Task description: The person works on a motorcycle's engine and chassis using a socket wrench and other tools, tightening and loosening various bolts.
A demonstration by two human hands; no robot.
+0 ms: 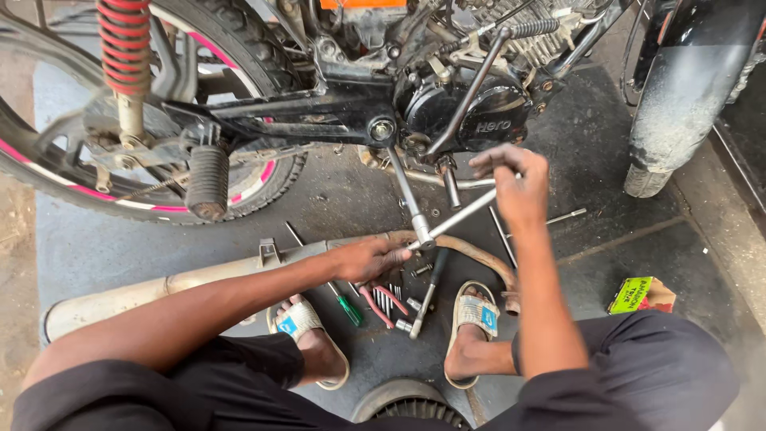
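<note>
A T-handle socket wrench (435, 223) is held low under the engine (471, 112) of a motorcycle, its long shaft running from the crossing point up toward a bolt near the swingarm pivot (381, 129). The angle suggests the shaft is lined up with a fastener on the underside of the frame, though the socket end itself is lost among the dark parts. The crossing of shaft and bar is steadied by the left hand (369, 259), whose fingers are curled loosely round the joint, apparently to keep the tool seated and straight. The far end of the cross bar is gripped by the right hand (517, 182), fingers closed over the bar tip, where leverage is greatest.

Just behind the left hand, a detached exhaust pipe (191, 275) is laid across the floor, its rusty bend curving past the right foot; it seems to have been set there to be out of the way yet close by. Between the two sandalled feet, small tools are kept within reach: a green-handled screwdriver (349, 310), red-handled pliers (379, 303) and another socket bar (427, 295). A small green and yellow box (641, 294) lies apart to the right. The rear wheel (144, 160) and red shock spring (124, 44) are seen to the left.
</note>
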